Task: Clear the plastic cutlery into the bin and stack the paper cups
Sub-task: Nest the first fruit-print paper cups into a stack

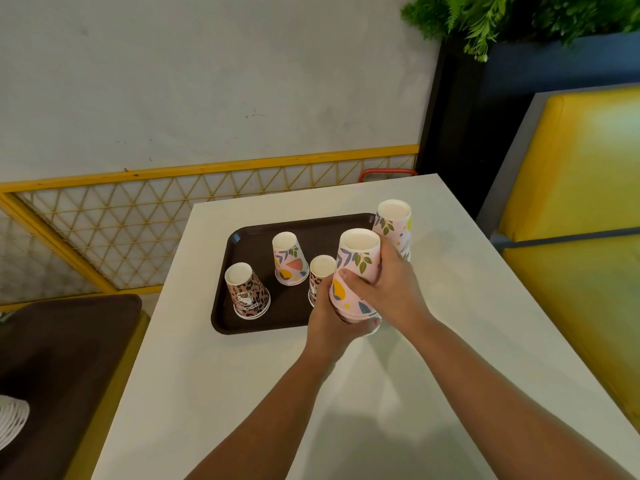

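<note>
Both hands hold an upside-down stack of pink floral paper cups (355, 268) over the front right corner of a dark brown tray (256, 323). My left hand (332, 323) grips the stack's lower rim and my right hand (389, 285) wraps its side. On the tray stand three upside-down cups: a leopard-print cup (246, 291) at the left, a floral cup (289, 259) in the middle, and a second leopard-print cup (320, 277) partly hidden behind the held stack. Another floral cup (394, 225) stands behind my right hand. No cutlery is in view.
The tray lies on a white table (242, 393) set against a grey wall with a yellow mesh rail (173, 209). A yellow bench seat (581, 188) is to the right. Another brown tray (59, 358) sits on a lower surface at the left, with a white slotted object (12, 420).
</note>
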A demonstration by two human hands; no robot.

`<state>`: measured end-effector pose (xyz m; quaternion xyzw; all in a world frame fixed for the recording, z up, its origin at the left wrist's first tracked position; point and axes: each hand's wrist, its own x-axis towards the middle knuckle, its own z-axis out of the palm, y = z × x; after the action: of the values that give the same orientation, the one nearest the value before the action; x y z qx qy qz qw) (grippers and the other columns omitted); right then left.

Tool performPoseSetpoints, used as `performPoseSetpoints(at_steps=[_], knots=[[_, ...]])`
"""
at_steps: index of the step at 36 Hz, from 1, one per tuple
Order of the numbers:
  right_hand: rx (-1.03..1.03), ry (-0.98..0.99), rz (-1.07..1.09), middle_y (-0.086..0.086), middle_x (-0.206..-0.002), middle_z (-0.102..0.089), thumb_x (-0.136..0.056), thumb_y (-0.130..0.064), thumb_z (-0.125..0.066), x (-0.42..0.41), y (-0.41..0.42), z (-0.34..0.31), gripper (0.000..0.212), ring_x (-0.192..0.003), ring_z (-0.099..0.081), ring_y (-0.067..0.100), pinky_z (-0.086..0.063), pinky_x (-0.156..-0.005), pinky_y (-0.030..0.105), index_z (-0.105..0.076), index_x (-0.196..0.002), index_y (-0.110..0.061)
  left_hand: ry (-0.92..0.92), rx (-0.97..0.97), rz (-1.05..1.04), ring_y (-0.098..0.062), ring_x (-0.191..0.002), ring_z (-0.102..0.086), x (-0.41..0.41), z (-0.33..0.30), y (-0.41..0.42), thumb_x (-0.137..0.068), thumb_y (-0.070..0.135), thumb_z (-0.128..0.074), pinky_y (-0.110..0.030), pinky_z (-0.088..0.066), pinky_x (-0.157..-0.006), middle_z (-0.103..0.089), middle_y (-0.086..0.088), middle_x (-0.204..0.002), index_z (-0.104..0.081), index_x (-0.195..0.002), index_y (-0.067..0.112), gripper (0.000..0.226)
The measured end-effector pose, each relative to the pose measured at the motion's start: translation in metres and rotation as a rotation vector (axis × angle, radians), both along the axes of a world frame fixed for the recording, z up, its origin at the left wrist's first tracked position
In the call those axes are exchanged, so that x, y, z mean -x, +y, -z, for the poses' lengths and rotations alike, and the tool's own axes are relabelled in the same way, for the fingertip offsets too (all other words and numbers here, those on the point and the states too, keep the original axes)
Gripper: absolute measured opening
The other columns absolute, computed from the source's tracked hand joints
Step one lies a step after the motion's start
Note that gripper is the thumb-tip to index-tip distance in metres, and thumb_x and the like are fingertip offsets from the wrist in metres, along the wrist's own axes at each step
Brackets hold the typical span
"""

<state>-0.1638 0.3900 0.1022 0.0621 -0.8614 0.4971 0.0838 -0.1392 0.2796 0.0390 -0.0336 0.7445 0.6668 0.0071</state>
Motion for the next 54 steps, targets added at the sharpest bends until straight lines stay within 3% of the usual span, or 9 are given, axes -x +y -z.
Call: performPoseSetpoints(at_steps=[7, 11, 15, 22, 34, 40, 44, 50, 54], knots=[[0.052, 0.052, 0.021, -0.013, -0.102, -0.056, -0.076, -0.031, -0.072, 0.004, 0.003, -0.007, 0.058, -0.091, -0.056, 0.004, -0.044, -0.072, 0.01, -0.043, -0.125, -0.019, -0.048, 0.008, 0.003, -0.012, -0.107, -0.063, 0.0, 0.003, -0.002, -0.054, 0.01, -0.091, -0.031, -0.054, -0.091, -0.066, 0.006, -0.115, -0.049, -0.12, 0.033, 0.081], [0.097, 0.102, 0.036, -0.016, -0.098, -0.057, -0.077, -0.027, -0.072, 0.009, 0.006, -0.016, 0.049, -0.083, -0.057, -0.003, -0.047, -0.067, 0.005, -0.045, -0.117, -0.02, -0.077, 0.009, -0.022, -0.012, -0.104, -0.064, -0.001, 0.004, -0.001, -0.039, 0.039, -0.085, -0.033, -0.055, -0.09, -0.067, 0.007, -0.113, -0.052, -0.119, 0.033, 0.087], [0.214, 0.195, 0.126, -0.009, -0.101, -0.062, -0.076, -0.025, -0.073, 0.017, 0.013, -0.041, 0.053, -0.083, -0.06, -0.007, -0.047, -0.065, 0.004, -0.047, -0.12, -0.014, -0.097, -0.004, -0.056, -0.011, -0.099, -0.066, -0.001, 0.008, -0.002, -0.037, 0.041, -0.083, -0.032, -0.056, -0.086, -0.07, 0.009, -0.107, -0.056, -0.11, 0.036, 0.078], [0.26, 0.393, 0.273, -0.016, -0.108, -0.052, -0.076, -0.027, -0.073, 0.047, 0.025, -0.075, 0.055, -0.095, -0.057, -0.005, -0.046, -0.079, 0.006, -0.037, -0.118, -0.027, -0.103, 0.043, -0.087, -0.012, -0.1, -0.064, 0.005, 0.009, -0.006, -0.06, 0.01, -0.089, -0.022, -0.054, -0.079, -0.067, 0.007, -0.107, -0.055, -0.111, 0.028, 0.065], [0.069, 0.233, 0.261, 0.002, -0.125, -0.052, -0.076, -0.026, -0.073, 0.071, 0.027, -0.018, 0.065, -0.112, -0.052, 0.013, -0.035, -0.073, 0.003, -0.039, -0.131, -0.014, -0.125, 0.033, -0.065, -0.003, -0.096, -0.059, 0.013, -0.001, -0.006, -0.062, 0.009, -0.087, -0.014, -0.05, -0.075, -0.061, 0.018, -0.101, -0.049, -0.111, 0.032, 0.066], [0.057, 0.351, 0.322, 0.007, -0.136, -0.041, -0.079, -0.033, -0.071, 0.047, 0.019, -0.027, 0.071, -0.117, -0.034, 0.003, -0.024, -0.081, -0.01, -0.035, -0.137, -0.01, -0.09, 0.02, -0.084, -0.008, -0.097, -0.062, 0.012, -0.002, -0.005, -0.062, 0.008, -0.087, -0.017, -0.052, -0.078, -0.064, 0.011, -0.104, -0.051, -0.114, 0.026, 0.066], [0.092, 0.442, 0.188, 0.01, -0.126, -0.047, -0.081, -0.025, -0.069, 0.022, 0.009, -0.028, 0.06, -0.112, -0.041, 0.003, -0.03, -0.083, -0.006, -0.042, -0.129, -0.002, -0.057, 0.004, -0.099, -0.007, -0.095, -0.063, 0.01, -0.003, -0.002, -0.062, 0.007, -0.088, -0.013, -0.052, -0.073, -0.066, 0.007, -0.105, -0.054, -0.116, 0.023, 0.066], [0.022, 0.132, -0.027, -0.005, -0.124, -0.048, -0.075, -0.035, -0.074, 0.009, 0.001, -0.006, 0.069, -0.113, -0.051, 0.012, -0.048, -0.087, 0.024, -0.038, -0.131, -0.018, -0.027, 0.018, -0.11, -0.009, -0.097, -0.064, 0.007, -0.01, 0.003, -0.038, 0.042, -0.083, -0.024, -0.054, -0.082, -0.068, 0.007, -0.105, -0.055, -0.11, 0.032, 0.077], [0.022, -0.033, -0.087, -0.011, -0.116, -0.048, -0.073, -0.033, -0.075, 0.003, -0.004, 0.0, 0.075, -0.106, -0.049, 0.009, -0.043, -0.086, 0.022, -0.031, -0.134, -0.022, 0.008, 0.033, -0.083, -0.005, -0.099, -0.063, 0.006, -0.013, 0.001, -0.055, 0.02, -0.091, -0.016, -0.052, -0.078, -0.066, 0.009, -0.11, -0.054, -0.118, 0.026, 0.073]])
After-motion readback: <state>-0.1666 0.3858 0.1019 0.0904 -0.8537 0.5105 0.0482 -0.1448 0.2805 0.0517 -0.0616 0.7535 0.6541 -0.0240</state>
